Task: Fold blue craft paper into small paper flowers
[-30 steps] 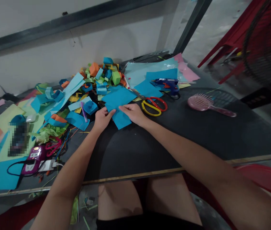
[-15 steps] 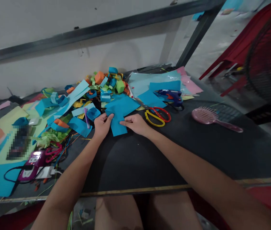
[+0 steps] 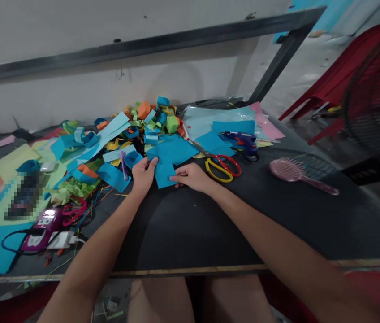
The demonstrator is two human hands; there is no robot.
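Note:
A small blue paper piece (image 3: 163,174) lies on the dark table (image 3: 210,224), partly over a larger blue sheet (image 3: 173,150). My left hand (image 3: 144,174) pinches its left edge, fingers closed on the paper. My right hand (image 3: 192,176) pinches its lower right edge with thumb and fingers. Both forearms reach forward from the table's near edge.
Red and yellow scissors (image 3: 222,167), a blue glue gun (image 3: 243,141) and a pink hairbrush (image 3: 294,172) lie to the right. A heap of folded coloured paper (image 3: 143,121) sits behind. A purple device with cable (image 3: 42,226) lies left. Red chairs (image 3: 344,80) stand at right.
The small blue piece has been folded shorter and drawn slightly nearer under both hands. The view has tilted a little upward.

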